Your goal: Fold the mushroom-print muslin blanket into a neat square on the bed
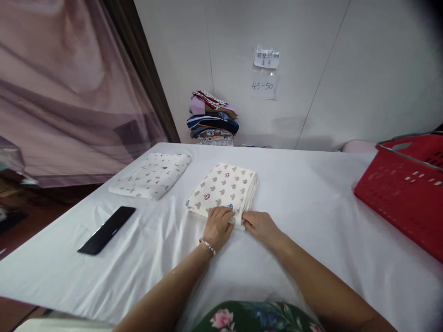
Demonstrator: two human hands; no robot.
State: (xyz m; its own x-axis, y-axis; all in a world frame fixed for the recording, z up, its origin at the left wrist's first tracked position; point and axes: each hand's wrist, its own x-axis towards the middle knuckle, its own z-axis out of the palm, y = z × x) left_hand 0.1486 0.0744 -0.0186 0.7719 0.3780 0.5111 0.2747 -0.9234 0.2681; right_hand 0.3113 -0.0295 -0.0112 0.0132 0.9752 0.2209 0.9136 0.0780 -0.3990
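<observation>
A folded cream cloth printed with small mushrooms (223,188) lies in the middle of the white-covered table (311,198). My left hand (217,227) rests on its near edge, fingers curled down over the fabric, with a bracelet on the wrist. My right hand (260,224) pinches the cloth's near right corner. The two hands almost touch at that corner.
A second folded cloth with small grey prints (152,175) lies to the left. A black flat bar (107,229) sits near the left table edge. A red plastic basket (404,189) stands at the right. A stack of folded clothes (212,119) leans against the back wall.
</observation>
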